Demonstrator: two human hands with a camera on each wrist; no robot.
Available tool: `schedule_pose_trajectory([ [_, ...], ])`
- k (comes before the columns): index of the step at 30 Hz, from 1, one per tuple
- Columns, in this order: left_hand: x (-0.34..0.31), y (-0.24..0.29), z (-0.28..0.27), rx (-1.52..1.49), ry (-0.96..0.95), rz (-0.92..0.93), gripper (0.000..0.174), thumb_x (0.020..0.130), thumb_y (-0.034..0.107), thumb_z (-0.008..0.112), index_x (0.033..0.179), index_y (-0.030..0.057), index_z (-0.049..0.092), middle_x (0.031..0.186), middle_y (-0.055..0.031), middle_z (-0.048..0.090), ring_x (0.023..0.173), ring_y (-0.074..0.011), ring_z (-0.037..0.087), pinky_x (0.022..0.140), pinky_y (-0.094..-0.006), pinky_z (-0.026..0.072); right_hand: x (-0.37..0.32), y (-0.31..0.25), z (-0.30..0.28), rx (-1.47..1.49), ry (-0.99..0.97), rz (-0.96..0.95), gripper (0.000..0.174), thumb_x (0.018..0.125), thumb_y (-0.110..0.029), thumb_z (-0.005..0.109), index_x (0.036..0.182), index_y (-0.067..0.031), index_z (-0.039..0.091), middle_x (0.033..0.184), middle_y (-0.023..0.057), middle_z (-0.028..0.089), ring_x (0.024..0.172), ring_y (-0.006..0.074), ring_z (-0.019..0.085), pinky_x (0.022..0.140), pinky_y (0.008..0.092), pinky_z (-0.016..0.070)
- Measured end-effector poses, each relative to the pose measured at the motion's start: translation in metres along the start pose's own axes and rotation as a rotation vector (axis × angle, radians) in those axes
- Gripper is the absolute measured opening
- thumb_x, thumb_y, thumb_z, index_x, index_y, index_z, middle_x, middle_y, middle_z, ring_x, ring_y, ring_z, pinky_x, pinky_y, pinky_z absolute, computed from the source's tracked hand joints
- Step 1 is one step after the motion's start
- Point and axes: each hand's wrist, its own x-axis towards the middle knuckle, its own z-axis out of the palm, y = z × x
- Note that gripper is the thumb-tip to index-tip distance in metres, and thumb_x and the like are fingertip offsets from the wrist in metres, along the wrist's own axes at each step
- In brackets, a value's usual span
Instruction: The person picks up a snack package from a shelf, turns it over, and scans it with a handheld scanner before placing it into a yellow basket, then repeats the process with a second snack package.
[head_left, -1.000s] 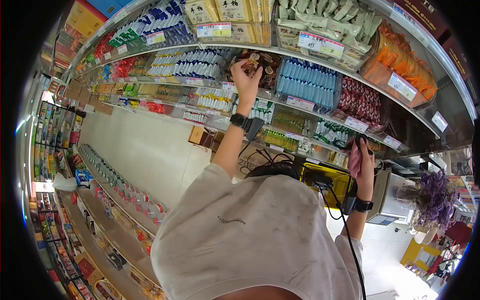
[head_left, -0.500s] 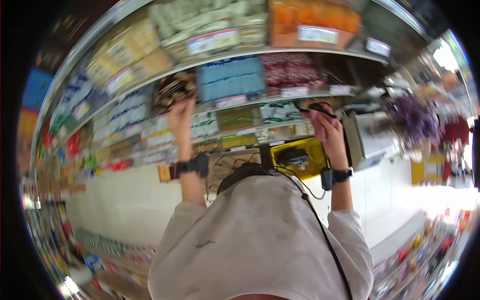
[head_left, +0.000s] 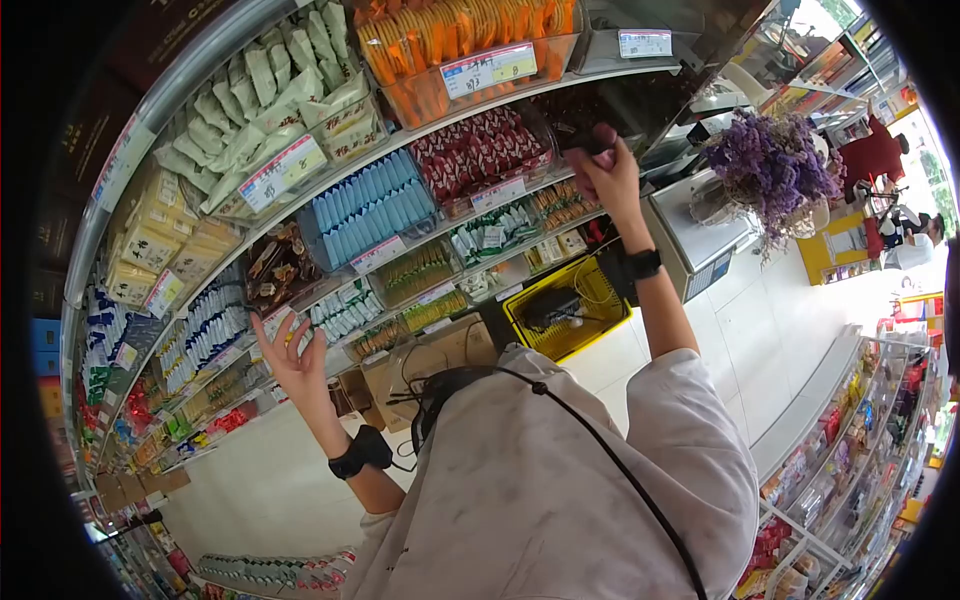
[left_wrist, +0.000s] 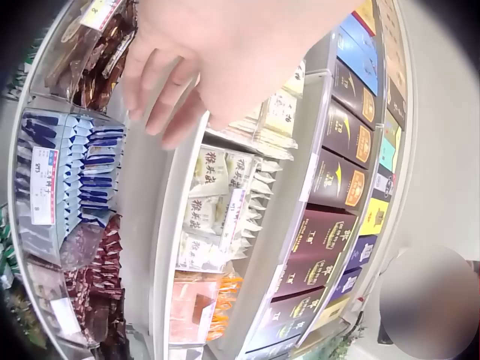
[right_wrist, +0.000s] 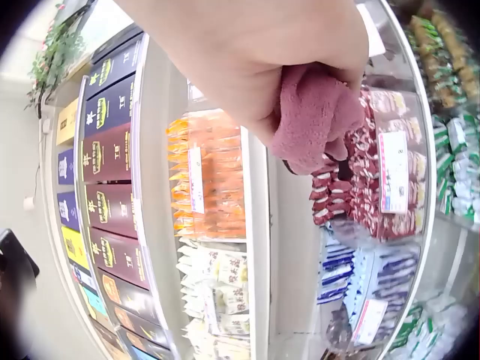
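Note:
My left hand (head_left: 298, 370) hangs with spread fingers just in front of a bin of brown-wrapped snacks (head_left: 278, 262). Nothing shows between those fingers, and in the left wrist view they hang loosely before the shelf. A crumpled pink cloth (right_wrist: 319, 116) is bunched in the grip of my right hand (head_left: 612, 190). That hand is raised at the right end of the middle shelf, beside a bin of dark red packets (head_left: 478, 150). A small dark item (head_left: 604, 138) shows at its fingers in the head view. Light blue packets (head_left: 372, 208) fill the bin between the two hands.
Above are bins of pale green packets (head_left: 265, 110) and orange-wrapped biscuits (head_left: 470, 40). A yellow basket (head_left: 615, 322) with black gear sits below. Dried purple flowers (head_left: 770, 165) stand to the right by a metal-topped unit (head_left: 690, 225). A black cable (head_left: 610, 440) runs over the shirt.
My left hand has drawn back from the brown-wrapped snacks, its fingers spreading. My right hand has lifted the pink cloth to the middle shelf's right end. The head view has swung right.

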Motion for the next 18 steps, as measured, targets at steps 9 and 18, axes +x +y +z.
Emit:
schedule_pose_trajectory([
  [9,-0.007,0.002,0.016,0.005,-0.013,-0.169,0.057,0.099,0.015,0.066,0.149,0.0036,0.044,0.121,-0.0143,0.067,0.11,-0.0201,0.066,0.096,-0.0343,0.0505,0.101,0.085,0.01,-0.51,-0.205,-0.311,0.037,0.08,0.001,0.065,0.117,-0.0017,0.066,0.104,0.0201,0.067,0.091,0.0347,0.07,0.08,0.0444,0.0562],
  [18,-0.023,0.02,0.01,0.023,0.0,-0.214,0.043,0.101,0.015,0.063,0.14,0.0011,0.054,0.119,-0.0123,0.068,0.108,-0.0211,0.066,0.096,-0.0347,0.0511,0.111,0.093,0.014,-0.628,-0.07,-0.121,0.035,0.082,-0.014,0.066,0.117,-0.0109,0.07,0.098,0.0142,0.075,0.095,0.037,0.07,0.083,0.0481,0.0554],
])
